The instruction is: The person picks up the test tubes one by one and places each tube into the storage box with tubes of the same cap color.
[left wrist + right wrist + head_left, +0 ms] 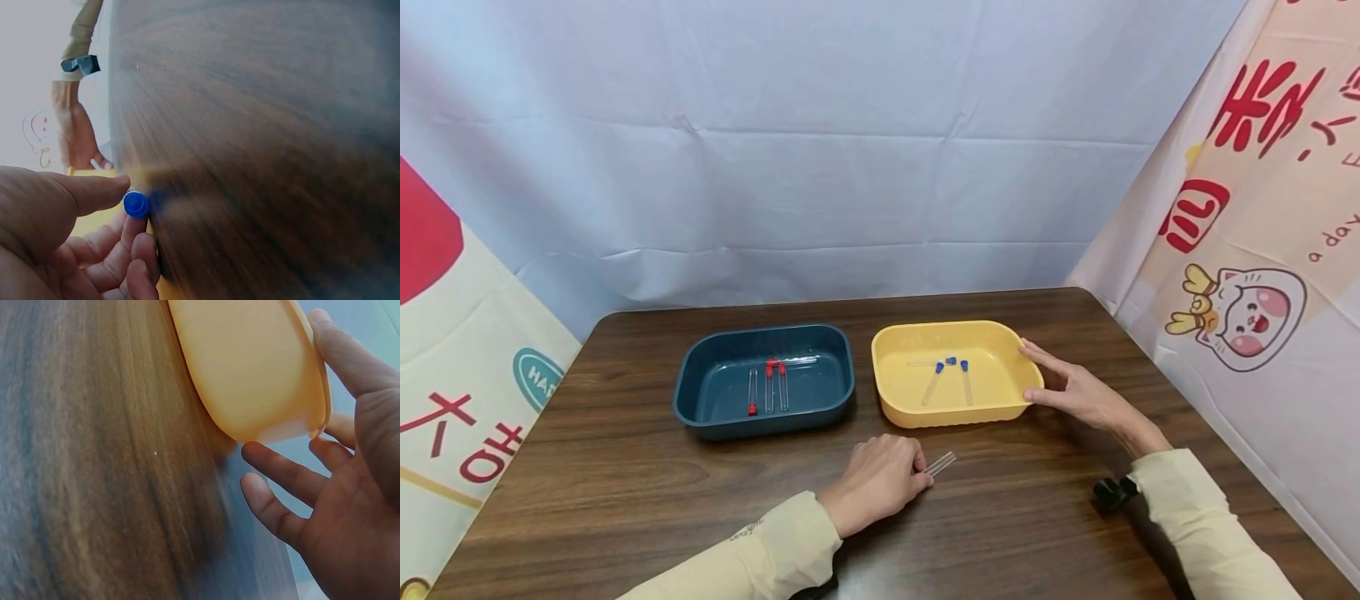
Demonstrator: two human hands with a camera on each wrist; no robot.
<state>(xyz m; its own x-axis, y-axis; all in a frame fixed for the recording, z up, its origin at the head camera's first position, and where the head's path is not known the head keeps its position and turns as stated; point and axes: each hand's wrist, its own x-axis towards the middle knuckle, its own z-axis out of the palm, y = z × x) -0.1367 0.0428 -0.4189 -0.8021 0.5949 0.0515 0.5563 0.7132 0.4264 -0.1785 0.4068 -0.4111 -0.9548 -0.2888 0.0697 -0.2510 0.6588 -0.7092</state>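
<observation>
My left hand (880, 477) is low over the table in front of the two trays. It pinches a clear test tube (941, 463), whose blue cap (135, 204) shows by the thumb and fingertips in the left wrist view. My right hand (1081, 397) touches the right end of the yellow tray (953, 414), thumb and fingers spread along the outside of its rim. In the right wrist view these fingers (281, 472) look fairly straight. Inside that tray lie several blue-capped test tubes (967, 387).
Left of the yellow tray stands a dark blue tray (760, 427), holding several red-capped test tubes (784, 392). Both sit on a brown wooden table (625, 492). A pale cloth (820, 183) hangs behind the table, with printed cloths at both sides.
</observation>
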